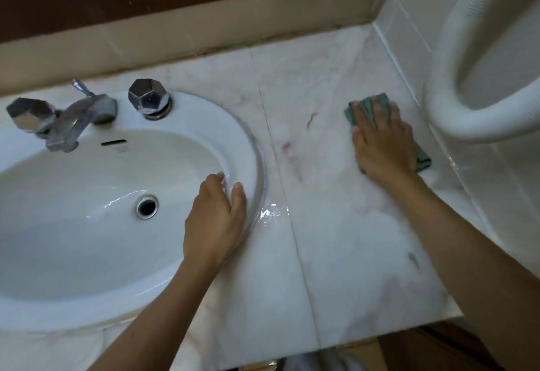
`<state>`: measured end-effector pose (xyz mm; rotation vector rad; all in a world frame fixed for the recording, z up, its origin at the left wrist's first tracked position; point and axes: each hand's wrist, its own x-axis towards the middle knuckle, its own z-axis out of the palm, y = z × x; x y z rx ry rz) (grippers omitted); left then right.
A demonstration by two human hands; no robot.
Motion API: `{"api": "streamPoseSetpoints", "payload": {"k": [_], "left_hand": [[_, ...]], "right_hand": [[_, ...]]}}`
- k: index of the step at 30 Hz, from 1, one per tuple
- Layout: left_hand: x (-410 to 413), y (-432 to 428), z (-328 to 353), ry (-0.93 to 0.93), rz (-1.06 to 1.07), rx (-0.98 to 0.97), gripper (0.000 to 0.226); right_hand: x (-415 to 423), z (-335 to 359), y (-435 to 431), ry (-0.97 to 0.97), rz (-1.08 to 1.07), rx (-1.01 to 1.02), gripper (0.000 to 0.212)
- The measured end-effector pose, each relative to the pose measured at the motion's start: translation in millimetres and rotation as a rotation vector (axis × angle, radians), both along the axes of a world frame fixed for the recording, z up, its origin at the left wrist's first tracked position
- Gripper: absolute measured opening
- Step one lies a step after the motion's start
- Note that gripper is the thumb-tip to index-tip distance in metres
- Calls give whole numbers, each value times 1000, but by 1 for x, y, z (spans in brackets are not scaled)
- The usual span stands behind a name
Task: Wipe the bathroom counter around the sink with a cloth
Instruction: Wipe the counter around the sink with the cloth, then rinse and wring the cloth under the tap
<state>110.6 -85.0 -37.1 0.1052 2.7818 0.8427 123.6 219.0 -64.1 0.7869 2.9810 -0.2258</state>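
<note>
My right hand lies flat with straight fingers on a green cloth, pressing it onto the white marble counter near the right wall. Most of the cloth is hidden under the palm; corners show at the fingertips and beside the wrist. My left hand rests on the right rim of the white oval sink, fingers curled over the rim's inner edge. Reddish and brown marks lie on the counter between sink and cloth.
A chrome faucet with two faceted knobs stands at the sink's back. A white rounded fixture hangs on the tiled right wall above the counter. A puddle glistens beside the sink rim. The counter's front edge runs bottom right.
</note>
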Motion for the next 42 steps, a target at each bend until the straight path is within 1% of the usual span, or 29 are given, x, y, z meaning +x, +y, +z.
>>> {"api": "streamPoseSetpoints", "payload": {"k": [2, 5, 6, 8, 9, 10, 12, 13, 14, 15, 18, 20, 22, 23, 24, 26, 27, 28, 31, 33, 35, 37, 39, 40, 42], "left_hand": [[1, -1, 0, 1, 9, 17, 50], [1, -3, 0, -18, 28, 47, 48], [2, -3, 0, -26, 38, 61, 46], [4, -5, 2, -37, 72, 100, 43], [5, -6, 2, -38, 88, 116, 42], [6, -8, 2, -34, 95, 119, 40], [9, -12, 3, -29, 75, 86, 38], [11, -14, 2, -33, 55, 59, 38], [13, -14, 3, -41, 35, 25, 40], [17, -15, 4, -50, 14, -23, 43], [36, -22, 8, -31, -74, -176, 50], [46, -34, 11, -14, -115, -168, 50], [54, -51, 10, 7, -146, -160, 49], [59, -61, 9, 26, -164, -171, 51], [64, -72, 9, 46, -186, -184, 55], [73, -94, 6, 95, -219, -194, 60], [77, -106, 4, 114, -224, -196, 59], [80, -118, 3, 127, -229, -198, 57], [82, -153, 1, 165, -276, -201, 53], [80, -173, 1, 174, -319, -195, 52], [74, -189, 0, 181, -339, -165, 52], [70, -202, 1, 167, -381, -147, 54], [67, -218, 1, 156, -428, -132, 56], [65, -227, 1, 156, -454, -120, 56], [60, -245, 3, 155, -508, -60, 56]], "right_hand": [[-34, -2, -20, 9, -11, -28, 53], [-31, -6, -91, 45, 162, -52, 57], [-14, -4, -120, 43, 189, -52, 61], [38, 0, -174, 60, 162, -115, 65], [68, 4, -194, 68, 177, -144, 64], [99, 7, -207, 69, 239, -147, 62], [150, 9, -200, 32, 421, -110, 58], [165, 8, -181, 30, 449, -86, 57], [175, 5, -157, 32, 410, -53, 56], [180, 2, -131, 25, 322, -23, 55], [177, -1, -69, 17, -15, 0, 55], [168, 0, -55, 17, -152, -9, 58], [159, 0, -64, 8, -245, -22, 57], [156, 1, -74, -1, -263, -48, 58], [156, 1, -87, -3, -232, -67, 60], [163, 3, -111, -1, -44, -55, 66], [168, 3, -118, 6, 21, -35, 67], [173, 2, -122, 16, 6, -8, 69], [175, 0, -139, 63, -295, 25, 75], [168, 2, -161, 111, -389, 7, 67], [161, 5, -191, 157, -384, -20, 56], [158, 5, -223, 199, -307, -41, 46], [157, 7, -253, 226, -269, -63, 43], [155, 11, -265, 287, -279, -85, 41], [147, 32, -287, 428, -392, -226, 32]]}}
